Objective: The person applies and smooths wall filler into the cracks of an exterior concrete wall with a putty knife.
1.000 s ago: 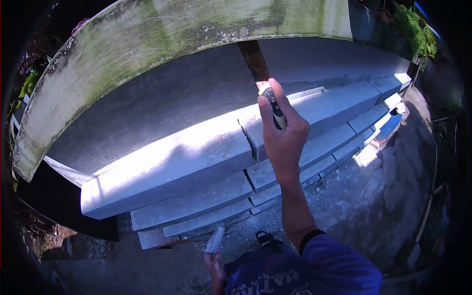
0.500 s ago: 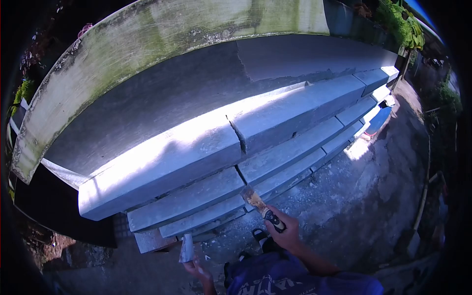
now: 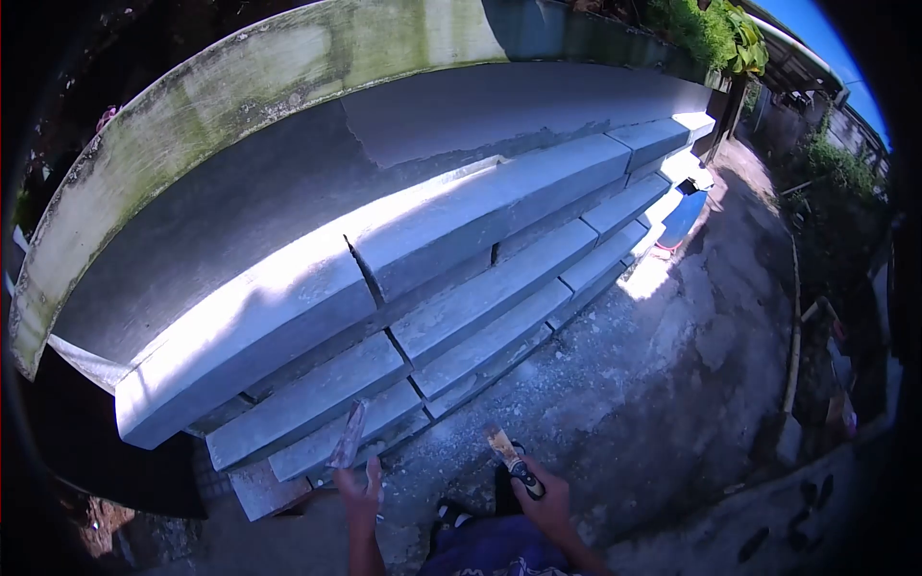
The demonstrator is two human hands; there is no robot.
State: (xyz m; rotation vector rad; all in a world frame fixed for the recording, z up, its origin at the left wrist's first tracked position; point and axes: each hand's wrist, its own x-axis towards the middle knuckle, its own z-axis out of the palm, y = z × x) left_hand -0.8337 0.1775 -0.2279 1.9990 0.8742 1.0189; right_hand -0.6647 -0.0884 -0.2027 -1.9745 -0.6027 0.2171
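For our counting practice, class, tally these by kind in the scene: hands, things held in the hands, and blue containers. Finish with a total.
Hands: 2 (left hand, right hand)
Things held: 2 (scraper in the right, greyish piece in the left)
Blue containers: 1 (blue container by the far end of the blocks)
Total: 5

We see a rough grey concrete floor (image 3: 672,355), partly sunlit. Long grey blocks (image 3: 499,278) rise from it in steps; pale crumbs (image 3: 519,384) lie scattered beside them, and a thin pole (image 3: 794,326) lies at right.
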